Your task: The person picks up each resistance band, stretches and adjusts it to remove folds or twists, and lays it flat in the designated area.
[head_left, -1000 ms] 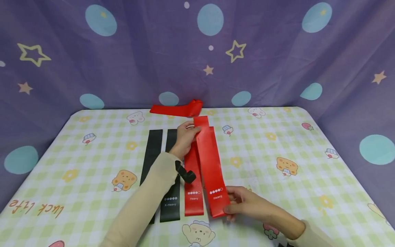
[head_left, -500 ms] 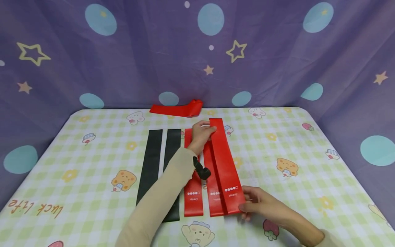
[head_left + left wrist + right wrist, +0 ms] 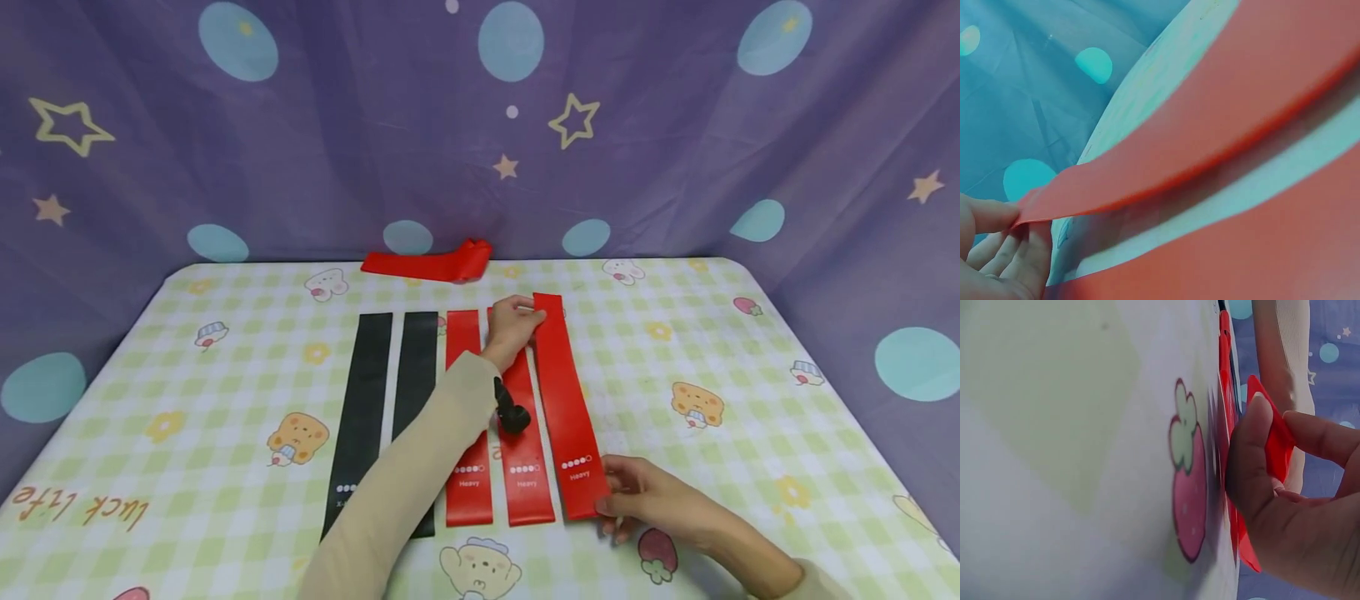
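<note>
A red resistance band [image 3: 567, 400] marked "Heavy" is stretched flat between both hands, slightly slanted. My left hand [image 3: 513, 327] pinches its far end between thumb and fingers, as the left wrist view also shows with the band [image 3: 1147, 169] bowed above the cloth. At the near end my right hand [image 3: 637, 496] pinches the lower right corner; in the right wrist view the thumb [image 3: 1254, 437] lies against the red band. Left of it lie two more red bands, one [image 3: 528, 467] partly under the left hand and the other [image 3: 463, 342] partly covered by the left sleeve.
Two black bands [image 3: 416, 358] lie parallel further left, the left forearm crossing them. A crumpled red band [image 3: 427, 265] rests at the table's back edge, before a purple curtain [image 3: 660, 150]. A checked, cartoon-printed cloth [image 3: 712, 333] covers the table.
Both hands have carried the red band rightward, off the red band beneath it, leaving a narrow gap between the two. The black bands and the crumpled red band stayed put.
</note>
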`<move>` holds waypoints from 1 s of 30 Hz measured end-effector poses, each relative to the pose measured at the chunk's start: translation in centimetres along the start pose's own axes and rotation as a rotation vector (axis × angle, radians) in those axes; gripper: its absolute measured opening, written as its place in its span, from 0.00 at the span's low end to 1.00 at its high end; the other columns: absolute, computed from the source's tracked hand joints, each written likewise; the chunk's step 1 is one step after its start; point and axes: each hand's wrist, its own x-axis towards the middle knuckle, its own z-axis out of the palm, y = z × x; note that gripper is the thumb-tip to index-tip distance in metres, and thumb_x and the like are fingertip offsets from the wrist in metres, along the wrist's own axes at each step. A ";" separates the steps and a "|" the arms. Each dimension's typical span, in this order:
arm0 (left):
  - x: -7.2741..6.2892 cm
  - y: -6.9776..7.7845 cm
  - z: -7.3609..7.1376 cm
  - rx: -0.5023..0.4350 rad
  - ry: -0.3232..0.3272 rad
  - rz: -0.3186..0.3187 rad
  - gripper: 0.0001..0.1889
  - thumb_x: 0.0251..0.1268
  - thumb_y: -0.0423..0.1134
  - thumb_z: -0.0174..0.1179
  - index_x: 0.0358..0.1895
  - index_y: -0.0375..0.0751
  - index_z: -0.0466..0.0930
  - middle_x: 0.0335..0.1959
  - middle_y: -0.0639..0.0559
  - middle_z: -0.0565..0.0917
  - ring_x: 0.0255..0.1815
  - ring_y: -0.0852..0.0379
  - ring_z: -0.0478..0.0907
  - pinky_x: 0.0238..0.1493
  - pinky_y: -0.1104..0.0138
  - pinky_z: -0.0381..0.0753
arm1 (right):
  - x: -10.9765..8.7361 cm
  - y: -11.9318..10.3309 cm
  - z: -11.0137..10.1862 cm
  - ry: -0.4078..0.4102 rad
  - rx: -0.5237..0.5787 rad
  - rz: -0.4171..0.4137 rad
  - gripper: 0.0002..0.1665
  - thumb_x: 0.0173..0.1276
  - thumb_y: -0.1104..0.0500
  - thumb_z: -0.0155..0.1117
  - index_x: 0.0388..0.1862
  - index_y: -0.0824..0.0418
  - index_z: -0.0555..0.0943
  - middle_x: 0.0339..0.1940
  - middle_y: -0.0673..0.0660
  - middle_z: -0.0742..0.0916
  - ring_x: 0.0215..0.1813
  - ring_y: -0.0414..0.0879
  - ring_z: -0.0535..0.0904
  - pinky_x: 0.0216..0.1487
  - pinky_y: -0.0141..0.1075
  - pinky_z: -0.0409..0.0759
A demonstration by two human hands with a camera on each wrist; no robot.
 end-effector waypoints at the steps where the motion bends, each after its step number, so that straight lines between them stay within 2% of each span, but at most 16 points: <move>1: 0.0 0.0 0.1 -0.003 -0.010 -0.013 0.14 0.61 0.36 0.62 0.50 0.38 0.79 0.42 0.42 0.85 0.21 0.58 0.76 0.26 0.71 0.79 | 0.0 0.0 -0.1 -0.002 0.007 0.006 0.24 0.67 0.64 0.57 0.58 0.74 0.67 0.34 0.55 0.84 0.31 0.42 0.80 0.32 0.32 0.82; 4: 0.0 -0.1 0.1 0.010 -0.027 -0.043 0.13 0.62 0.34 0.60 0.50 0.37 0.79 0.42 0.43 0.85 0.19 0.58 0.75 0.26 0.71 0.80 | 0.0 0.1 -0.2 0.000 0.025 0.027 0.22 0.66 0.64 0.57 0.56 0.73 0.68 0.34 0.54 0.84 0.31 0.42 0.81 0.31 0.31 0.82; 10: 0.0 -0.1 -0.2 0.046 -0.075 -0.077 0.16 0.65 0.33 0.55 0.55 0.35 0.77 0.51 0.43 0.81 0.27 0.59 0.77 0.37 0.67 0.83 | 0.0 0.1 -0.2 -0.003 0.023 0.044 0.21 0.67 0.64 0.57 0.56 0.73 0.68 0.33 0.54 0.84 0.30 0.41 0.81 0.30 0.30 0.81; 14: 0.1 0.1 -0.8 0.056 -0.107 -0.067 0.18 0.64 0.32 0.53 0.56 0.33 0.76 0.50 0.41 0.81 0.26 0.59 0.76 0.38 0.67 0.83 | -0.4 0.2 -0.1 0.008 -0.002 0.052 0.18 0.67 0.63 0.57 0.51 0.73 0.70 0.30 0.53 0.83 0.26 0.40 0.79 0.27 0.29 0.80; 17: 0.1 0.3 -1.3 0.036 -0.085 -0.061 0.17 0.64 0.32 0.54 0.55 0.32 0.77 0.46 0.39 0.83 0.26 0.59 0.77 0.37 0.67 0.84 | -0.7 0.2 -0.2 0.007 -0.010 0.062 0.13 0.68 0.63 0.56 0.46 0.71 0.71 0.27 0.51 0.83 0.26 0.39 0.78 0.25 0.27 0.78; 20: 0.2 0.6 -1.8 0.007 -0.050 -0.063 0.16 0.65 0.33 0.56 0.55 0.31 0.76 0.45 0.37 0.84 0.31 0.55 0.83 0.40 0.67 0.84 | -1.0 0.2 -0.4 0.003 -0.014 0.080 0.11 0.68 0.63 0.55 0.43 0.71 0.72 0.28 0.52 0.83 0.25 0.38 0.77 0.24 0.26 0.77; 25: 0.3 0.8 -2.4 -0.024 -0.030 -0.068 0.17 0.65 0.32 0.56 0.56 0.30 0.75 0.47 0.37 0.83 0.44 0.46 0.84 0.46 0.64 0.83 | -1.4 0.1 -0.7 0.029 -0.051 0.111 0.12 0.69 0.62 0.54 0.43 0.72 0.75 0.29 0.54 0.83 0.24 0.39 0.77 0.24 0.26 0.77; 30: 0.4 0.9 -3.1 -0.043 -0.010 -0.094 0.16 0.66 0.33 0.56 0.55 0.31 0.76 0.48 0.38 0.83 0.46 0.47 0.84 0.47 0.64 0.82 | -1.5 0.1 -1.2 0.027 -0.088 0.096 0.14 0.70 0.62 0.53 0.45 0.74 0.75 0.29 0.54 0.83 0.24 0.40 0.78 0.24 0.28 0.79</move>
